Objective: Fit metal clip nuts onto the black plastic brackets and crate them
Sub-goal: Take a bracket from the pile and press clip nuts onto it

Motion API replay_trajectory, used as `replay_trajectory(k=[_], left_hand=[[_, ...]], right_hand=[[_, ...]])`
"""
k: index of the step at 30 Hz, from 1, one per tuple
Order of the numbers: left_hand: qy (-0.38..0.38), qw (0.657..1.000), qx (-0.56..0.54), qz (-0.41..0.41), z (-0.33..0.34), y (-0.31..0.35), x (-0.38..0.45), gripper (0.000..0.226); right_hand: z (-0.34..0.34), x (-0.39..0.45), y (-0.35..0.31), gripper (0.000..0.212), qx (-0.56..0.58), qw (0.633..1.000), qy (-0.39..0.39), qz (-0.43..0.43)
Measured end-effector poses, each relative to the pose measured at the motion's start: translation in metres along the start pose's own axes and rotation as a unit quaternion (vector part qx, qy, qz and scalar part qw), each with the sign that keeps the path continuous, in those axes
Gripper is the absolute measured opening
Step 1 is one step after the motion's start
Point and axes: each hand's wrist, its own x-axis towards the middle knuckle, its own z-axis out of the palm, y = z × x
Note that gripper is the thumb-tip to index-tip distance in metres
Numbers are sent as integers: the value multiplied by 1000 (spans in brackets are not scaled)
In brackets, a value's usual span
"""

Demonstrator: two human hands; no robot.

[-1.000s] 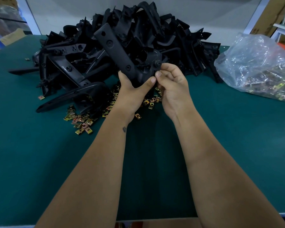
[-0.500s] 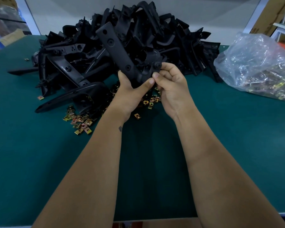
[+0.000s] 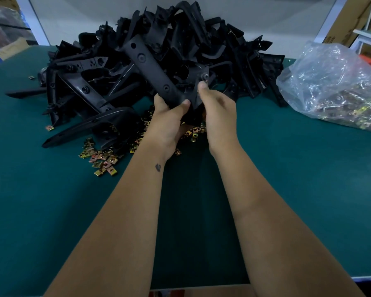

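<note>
Left hand (image 3: 169, 123) grips bracket (image 3: 156, 71) mid-frame to steady it; right hand (image 3: 217, 108) pinches its tab, probably seating a clip nut.

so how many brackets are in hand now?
1. The bracket is held in front of the heap, left hand gripping its bend, right hand pinching the end beside it. Nothing else seems hidden in either palm.

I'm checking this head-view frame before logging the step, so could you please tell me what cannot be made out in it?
- Clip nut seating: right hand fingertips cover that corner of the held bracket.
- Left hand palm: hidden behind the bracket.
- Bag of clip nuts: cut off by the right edge; crinkled plastic blurs its contents.
- Bracket pile: black on black, so no count.
- Crate: not visible.
</note>
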Motion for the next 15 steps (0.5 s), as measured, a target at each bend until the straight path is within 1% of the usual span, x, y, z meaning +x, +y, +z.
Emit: replay_trajectory(k=[2,5,10,15], left_hand=[[-8,1000,19,12,1,1,-2,44],[-20,999,37,31,2,2,-5,46],[-33,998,48,38,2,1,-5,47],[-37,998,40,31,1,-1,-3,49]], right_hand=[[1,-1,2,51,-50,999,-10,-15],[2,-2,4,39,-100,994,5,-45],[1,-1,8,34,-109,991,23,-69],[1,-1,9,39,-127,989,15,-79]])
